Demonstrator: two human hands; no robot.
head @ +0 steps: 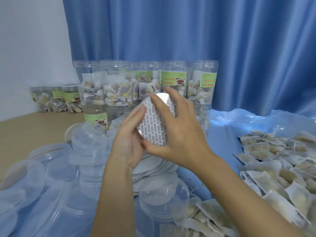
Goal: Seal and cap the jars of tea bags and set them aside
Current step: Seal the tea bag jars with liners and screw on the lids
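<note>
Right, we have both hands up in the middle of the scene, meeting around a stack of round seal liners (156,120). Our left hand (130,139) comes up from below with its palm turned right, fingers stretched along the stack's left edge and cradling it from beneath. Our right hand (176,130) reaches in from the right, fingers spread and curled over the printed top face, thumb tucked under the near edge, so both hands grip the stack between them. It sits tilted, raised above the loose liners (153,166) lying on the blue plastic sheet (222,137). Beyond our fingers stand the uncapped jars of tea bags (118,86), with more jars (56,98) far left. Clear lids (56,168) pile up near left, and loose tea bags (277,168) heap on the right.
</note>
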